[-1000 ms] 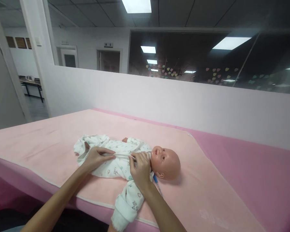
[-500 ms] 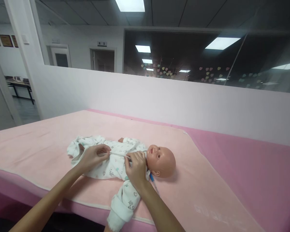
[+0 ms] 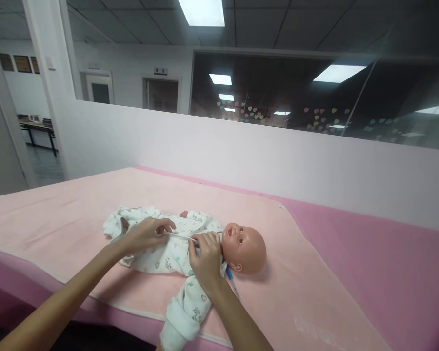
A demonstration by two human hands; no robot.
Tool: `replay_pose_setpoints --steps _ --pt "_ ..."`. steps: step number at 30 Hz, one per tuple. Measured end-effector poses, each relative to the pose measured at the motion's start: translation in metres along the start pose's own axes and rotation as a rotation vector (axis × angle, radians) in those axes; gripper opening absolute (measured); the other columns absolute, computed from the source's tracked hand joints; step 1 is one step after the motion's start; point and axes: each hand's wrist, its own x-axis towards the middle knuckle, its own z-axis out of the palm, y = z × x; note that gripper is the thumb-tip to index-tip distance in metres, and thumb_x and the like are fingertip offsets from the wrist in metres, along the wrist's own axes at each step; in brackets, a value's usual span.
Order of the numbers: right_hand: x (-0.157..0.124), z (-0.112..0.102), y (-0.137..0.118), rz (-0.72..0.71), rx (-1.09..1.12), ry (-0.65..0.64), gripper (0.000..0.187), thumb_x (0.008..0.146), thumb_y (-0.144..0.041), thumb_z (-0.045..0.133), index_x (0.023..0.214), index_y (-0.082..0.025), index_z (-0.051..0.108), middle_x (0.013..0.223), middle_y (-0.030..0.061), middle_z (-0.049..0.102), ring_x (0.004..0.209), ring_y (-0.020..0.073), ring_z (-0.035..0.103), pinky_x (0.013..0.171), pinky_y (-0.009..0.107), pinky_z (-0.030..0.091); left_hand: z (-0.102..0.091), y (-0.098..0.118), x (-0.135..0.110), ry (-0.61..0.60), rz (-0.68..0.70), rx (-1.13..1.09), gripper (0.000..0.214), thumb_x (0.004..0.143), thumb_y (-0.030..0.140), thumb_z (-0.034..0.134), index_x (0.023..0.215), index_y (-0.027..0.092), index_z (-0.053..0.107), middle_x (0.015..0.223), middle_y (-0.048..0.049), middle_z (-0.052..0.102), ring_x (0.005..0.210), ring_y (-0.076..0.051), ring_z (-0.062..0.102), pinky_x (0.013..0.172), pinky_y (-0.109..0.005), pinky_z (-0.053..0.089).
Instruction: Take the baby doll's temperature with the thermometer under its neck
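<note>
My left hand (image 3: 146, 236) and right hand (image 3: 205, 257) pinch the sleepsuit (image 3: 161, 256) front edge on the doll (image 3: 247, 248), each grip narrow. Cloth likely soft, limp, light; best held at the hem.

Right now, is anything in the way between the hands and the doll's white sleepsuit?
Nothing visible. The left hand and right hand are both on the sleepsuit, pinching its front edge over the chest of the doll.
</note>
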Motion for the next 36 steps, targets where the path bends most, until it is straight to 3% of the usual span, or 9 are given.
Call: replay_pose_setpoints --steps 5,8,14,17,20,23,27,33,36 --pt "-0.001 0.001 0.0 0.024 -0.017 -0.011 0.013 0.083 -0.016 0.045 0.08 -0.02 0.057 0.073 0.0024 0.062 0.07 0.0174 0.051 0.071 0.032 0.037 -0.021 -0.003 0.016 -0.253 -0.04 -0.228 0.026 0.072 0.033 0.055 0.092 0.023 0.069 0.087 -0.0034 0.07 0.081 -0.021 0.063 0.071 -0.027 0.048" --pt "-0.002 0.003 0.002 0.041 -0.008 -0.013 0.016 0.082 -0.013 0.044 0.085 -0.019 0.058 0.078 0.0034 0.062 0.073 0.0178 0.052 0.072 0.032 0.038 -0.029 -0.004 0.029 -0.365 -0.044 -0.251 0.026 0.073 0.033 0.055 0.092 0.023 0.07 0.088 -0.004 0.07 0.083 -0.022 0.063 0.071 -0.026 0.048" --pt "0.007 -0.01 -0.011 0.046 0.08 0.102 0.021 0.08 -0.01 0.042 0.087 -0.021 0.059 0.087 0.0047 0.063 0.084 0.0188 0.056 0.079 0.036 0.042 -0.02 0.026 0.058 -0.258 0.02 -0.34 0.032 0.075 0.039 0.056 0.099 0.021 0.068 0.092 -0.0058 0.07 0.089 -0.022 0.062 0.073 -0.027 0.048" --pt "0.007 -0.036 -0.03 0.147 0.173 0.221 0.019 0.083 -0.012 0.043 0.087 -0.022 0.059 0.085 0.0044 0.063 0.085 0.0191 0.058 0.079 0.036 0.043 0.002 0.05 0.068 -0.203 0.096 -0.41 0.031 0.077 0.04 0.056 0.098 0.02 0.067 0.093 -0.0058 0.07 0.089 -0.021 0.062 0.075 -0.027 0.048" --pt "-0.014 -0.069 -0.042 0.275 0.138 0.283 0.013 0.085 -0.018 0.047 0.088 -0.022 0.059 0.08 0.0044 0.063 0.08 0.0199 0.059 0.073 0.033 0.045 0.031 0.06 0.074 -0.13 0.14 -0.355 0.028 0.077 0.039 0.056 0.094 0.02 0.068 0.089 -0.005 0.07 0.083 -0.019 0.062 0.071 -0.026 0.046" --pt "-0.052 -0.096 -0.034 0.341 -0.097 0.253 0.011 0.085 -0.022 0.049 0.088 -0.022 0.059 0.08 0.0056 0.064 0.076 0.0213 0.058 0.069 0.033 0.042 0.057 0.054 0.08 -0.117 0.142 -0.352 0.034 0.077 0.036 0.055 0.105 0.018 0.063 0.083 -0.005 0.069 0.07 -0.016 0.059 0.061 -0.024 0.043" --pt "-0.094 -0.114 -0.008 0.219 -0.482 0.088 0.018 0.087 -0.031 0.044 0.08 -0.023 0.058 0.073 0.006 0.065 0.064 0.0228 0.055 0.061 0.035 0.034 0.072 0.041 0.081 -0.193 0.104 -0.448 0.047 0.076 0.036 0.057 0.119 0.017 0.054 0.084 -0.0049 0.068 0.06 -0.012 0.052 0.056 -0.023 0.039" --pt "-0.108 -0.117 0.004 0.112 -0.617 0.018 0.029 0.091 -0.028 0.038 0.067 -0.023 0.055 0.061 0.0038 0.062 0.052 0.0191 0.052 0.056 0.033 0.031 0.066 0.038 0.076 -0.299 0.101 -0.481 0.06 0.059 0.038 0.075 0.114 0.02 0.06 0.089 -0.0023 0.063 0.068 -0.013 0.052 0.059 -0.022 0.039" --pt "-0.105 -0.122 -0.005 0.189 -0.678 0.036 0.031 0.091 -0.026 0.037 0.069 -0.023 0.059 0.052 0.0026 0.059 0.046 0.0176 0.051 0.054 0.032 0.032 0.07 0.033 0.078 -0.149 -0.023 -0.537 0.044 0.064 0.041 0.07 0.1 0.017 0.068 0.073 -0.0015 0.064 0.066 -0.014 0.054 0.059 -0.024 0.039"
